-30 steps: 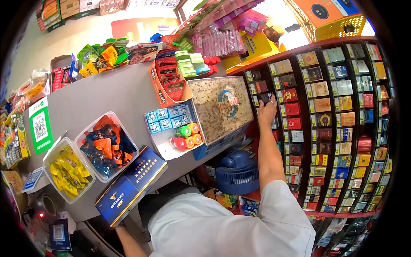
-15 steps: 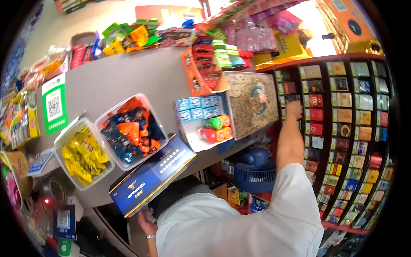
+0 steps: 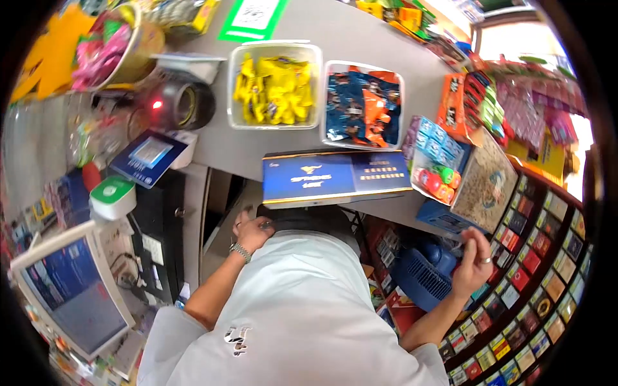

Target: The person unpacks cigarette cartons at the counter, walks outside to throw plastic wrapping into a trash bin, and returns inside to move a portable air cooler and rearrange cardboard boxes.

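Note:
My left hand [image 3: 253, 233] is low beside my waist, below the left end of a blue box [image 3: 335, 177]. Its fingers are curled round a small greyish thing, too small to name. On the other side, my right hand [image 3: 473, 262] is raised above a blue fan [image 3: 426, 273], near the rack of small packs [image 3: 531, 260]. Its fingers are loosely bent and apart, a ring on one, and no object shows in them. The blue box lies along the counter's front edge, below a tub of yellow packets [image 3: 275, 90] and a tub of blue and orange packets [image 3: 362, 106].
At the left stand a monitor [image 3: 74, 289], a dark round scanner with a red light [image 3: 177, 105] and a code stand [image 3: 149, 154]. To the right, a speckled box [image 3: 486, 183] sits beside an open carton of small goods [image 3: 438, 157] on the counter.
The view has swung left, bringing the monitor into sight. My right hand has come back from the rack, where it touched a dark pack. My left hand shows more fully beside my waist.

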The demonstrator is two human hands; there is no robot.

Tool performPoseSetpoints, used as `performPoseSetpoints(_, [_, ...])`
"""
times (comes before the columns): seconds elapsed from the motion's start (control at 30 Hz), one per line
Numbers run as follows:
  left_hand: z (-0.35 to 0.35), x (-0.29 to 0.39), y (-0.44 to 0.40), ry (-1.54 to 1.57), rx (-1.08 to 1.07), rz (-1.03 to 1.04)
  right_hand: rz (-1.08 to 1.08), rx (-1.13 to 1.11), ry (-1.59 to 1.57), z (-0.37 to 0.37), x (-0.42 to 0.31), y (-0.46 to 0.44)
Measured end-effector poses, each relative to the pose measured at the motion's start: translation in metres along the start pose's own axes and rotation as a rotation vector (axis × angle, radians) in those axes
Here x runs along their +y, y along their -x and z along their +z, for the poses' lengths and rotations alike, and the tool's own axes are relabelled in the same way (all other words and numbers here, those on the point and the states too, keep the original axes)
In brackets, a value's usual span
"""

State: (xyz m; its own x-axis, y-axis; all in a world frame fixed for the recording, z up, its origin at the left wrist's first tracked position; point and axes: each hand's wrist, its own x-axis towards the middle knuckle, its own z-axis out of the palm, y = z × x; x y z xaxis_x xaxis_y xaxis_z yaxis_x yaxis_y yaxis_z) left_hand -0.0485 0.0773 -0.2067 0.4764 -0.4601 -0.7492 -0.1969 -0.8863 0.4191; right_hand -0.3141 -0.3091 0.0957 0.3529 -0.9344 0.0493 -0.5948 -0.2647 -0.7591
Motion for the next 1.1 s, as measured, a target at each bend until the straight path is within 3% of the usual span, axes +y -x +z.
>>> performPoseSetpoints(0.03, [-0.012, 0.017, 0.009, -0.134, 0.036, -0.014, 0.005, -0.050, 0.003, 0.010, -0.012, 0.009])
performPoseSetpoints(0.13, [-0.009, 0.004, 0.009, -0.154, 0.107, 0.046, -0.096, -0.226, 0.037, 0.040, -0.036, 0.021])
performPoseSetpoints(0.2, [-0.010, 0.000, 0.011, 0.416, -0.096, -0.049, -0.066, -0.321, -0.078, 0.060, -0.044, 0.027])
performPoseSetpoints(0.23, [-0.003, -0.008, 0.013, 0.427, -0.094, -0.047, -0.056, -0.387, -0.001, 0.068, -0.048, 0.028])
performPoseSetpoints(0.3, [0.010, -0.027, 0.009, 0.490, 0.142, 0.010, -0.057, -0.508, 0.109, 0.089, -0.053, 0.031])
performPoseSetpoints(0.33, [0.013, -0.037, 0.008, 0.503, 0.145, 0.013, -0.060, -0.573, 0.157, 0.099, -0.056, 0.034])
performPoseSetpoints(0.4, [0.002, -0.042, 0.002, 0.347, 0.292, 0.163, -0.152, -0.632, 0.217, 0.121, -0.049, 0.043])
performPoseSetpoints(0.43, [-0.008, -0.040, 0.000, 0.477, 0.321, 0.203, -0.266, -0.648, 0.244, 0.132, -0.050, 0.044])
performPoseSetpoints(0.53, [-0.084, 0.014, 0.016, 0.564, 0.375, 0.344, -0.516, -0.425, 0.300, 0.166, -0.038, 0.042])
performPoseSetpoints(0.67, [-0.184, 0.111, 0.060, 0.694, 0.445, 0.603, -0.368, -0.241, 0.389, 0.189, -0.044, 0.016])
performPoseSetpoints(0.73, [-0.213, 0.138, 0.072, 0.490, 0.227, 0.758, -0.600, -0.036, 0.546, 0.199, -0.037, -0.003])
performPoseSetpoints(0.77, [-0.214, 0.147, 0.067, 0.482, 0.227, 0.775, -0.599, -0.018, 0.545, 0.203, -0.037, -0.008])
performPoseSetpoints(0.83, [-0.211, 0.164, 0.061, 0.158, 0.104, 0.962, -0.175, -0.363, 0.707, 0.209, -0.037, -0.012])
performPoseSetpoints(0.87, [-0.203, 0.178, 0.062, -0.063, 0.126, 1.057, -0.371, -0.157, 0.528, 0.220, -0.011, -0.015])
performPoseSetpoints(1.03, [-0.161, 0.253, 0.053, -0.175, 0.175, 1.193, -0.462, -0.280, 0.708, 0.223, -0.002, -0.018])
performPoseSetpoints(1.07, [-0.145, 0.256, 0.036, -0.192, 0.165, 1.224, -0.535, -0.220, 0.723, 0.229, 0.012, -0.015])
performPoseSetpoints(1.1, [-0.127, 0.258, 0.014, -0.292, 0.253, 1.195, -0.456, -0.168, 0.458, 0.230, 0.006, -0.013])
